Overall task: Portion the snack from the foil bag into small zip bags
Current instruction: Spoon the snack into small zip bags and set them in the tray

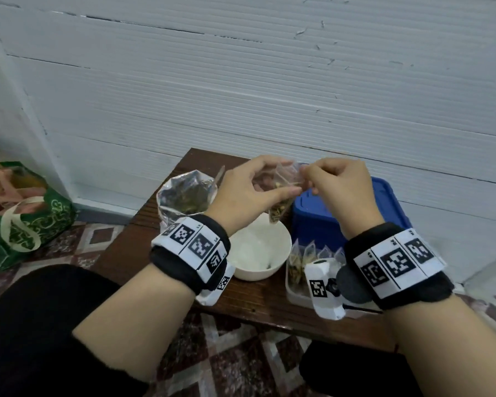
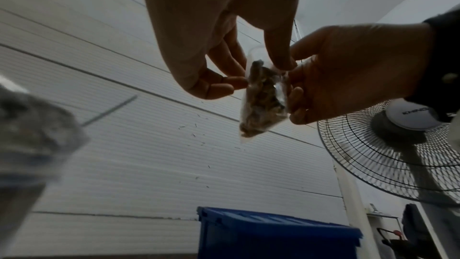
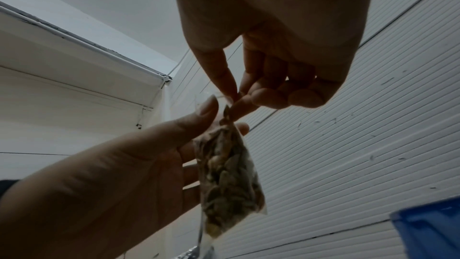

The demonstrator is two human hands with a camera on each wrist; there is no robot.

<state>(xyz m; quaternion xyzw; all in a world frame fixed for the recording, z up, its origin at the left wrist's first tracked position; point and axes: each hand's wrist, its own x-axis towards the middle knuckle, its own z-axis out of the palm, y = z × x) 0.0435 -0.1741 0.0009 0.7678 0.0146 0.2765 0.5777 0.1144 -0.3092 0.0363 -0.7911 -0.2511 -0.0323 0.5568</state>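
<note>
Both hands hold one small zip bag (image 1: 284, 193) in the air above the white bowl (image 1: 259, 250) at the middle of the table (image 1: 126, 253). The left hand (image 1: 249, 193) has its thumb and fingers curled round the bag's upper part. The right hand (image 1: 338, 190) pinches the bag's top edge between thumb and forefinger, the other fingers curled in. The bag is clear, hangs tilted, and is partly filled with pale seed-like snack pieces.

The foil bag (image 1: 186, 196) stands open on the far left of the table, a thin utensil handle (image 1: 218, 174) sticking out of it. A blue box (image 1: 341, 222) sits on the right, and near it a clear tray (image 1: 295, 290) holds several filled small bags (image 1: 304, 259).

A green shopping bag (image 1: 26, 219) lies on the floor at left. In the left wrist view a fan (image 2: 398, 155) bears a hub label, only partly readable as "KHANG".
</note>
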